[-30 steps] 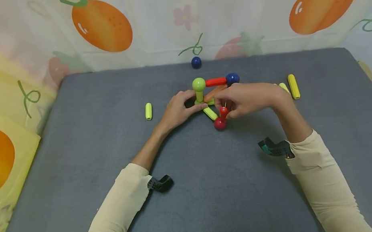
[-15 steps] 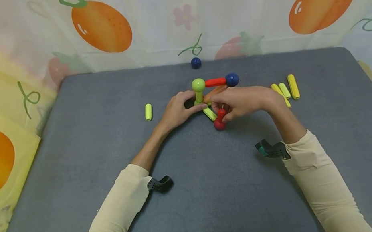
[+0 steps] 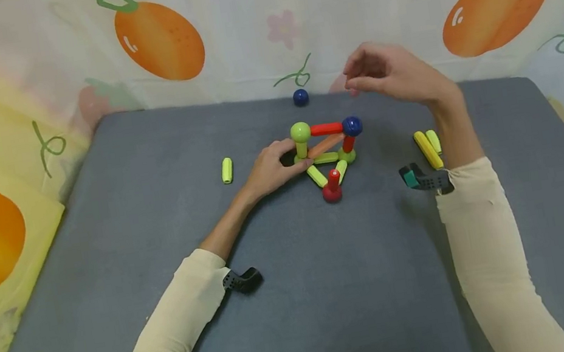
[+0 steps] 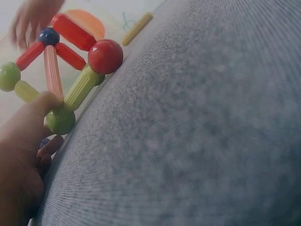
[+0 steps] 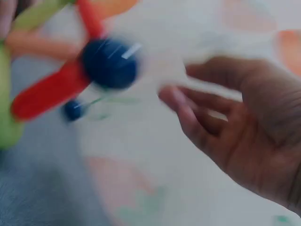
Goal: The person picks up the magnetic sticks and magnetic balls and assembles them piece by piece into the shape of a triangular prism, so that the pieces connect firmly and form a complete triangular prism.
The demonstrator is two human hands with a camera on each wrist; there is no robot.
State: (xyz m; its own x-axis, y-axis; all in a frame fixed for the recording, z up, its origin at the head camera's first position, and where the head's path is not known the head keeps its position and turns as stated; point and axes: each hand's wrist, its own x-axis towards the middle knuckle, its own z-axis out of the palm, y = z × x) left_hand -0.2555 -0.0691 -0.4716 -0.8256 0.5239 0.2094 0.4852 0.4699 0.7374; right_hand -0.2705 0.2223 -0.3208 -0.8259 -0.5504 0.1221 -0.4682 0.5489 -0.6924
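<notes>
A frame of balls and rods stands mid-table. My left hand point(image 3: 272, 168) pinches its near-left lower green ball point(image 4: 61, 121) between thumb and fingers, the thumb beside the orange rod point(image 3: 324, 146). On top, a red rod point(image 3: 326, 129) joins a light green ball point(image 3: 300, 132) to a blue ball point(image 3: 352, 126). At the front, a short red rod point(image 3: 334, 177) rises from a red ball point(image 3: 332, 194), its upper end bare. My right hand point(image 3: 395, 72) is raised behind and right of the frame, fingers loosely bent with nothing in them.
A loose blue ball point(image 3: 300, 97) lies at the table's back edge. One short yellow-green rod point(image 3: 227, 170) is left of my left hand. On the right lie a yellow rod point(image 3: 428, 150) and a shorter yellow-green rod point(image 3: 434, 141). A fruit-print curtain point(image 3: 236, 23) hangs behind.
My right hand has let go of the red rod, which now stands on the red ball, and has moved up and back toward the far edge. My left hand has stayed in place.
</notes>
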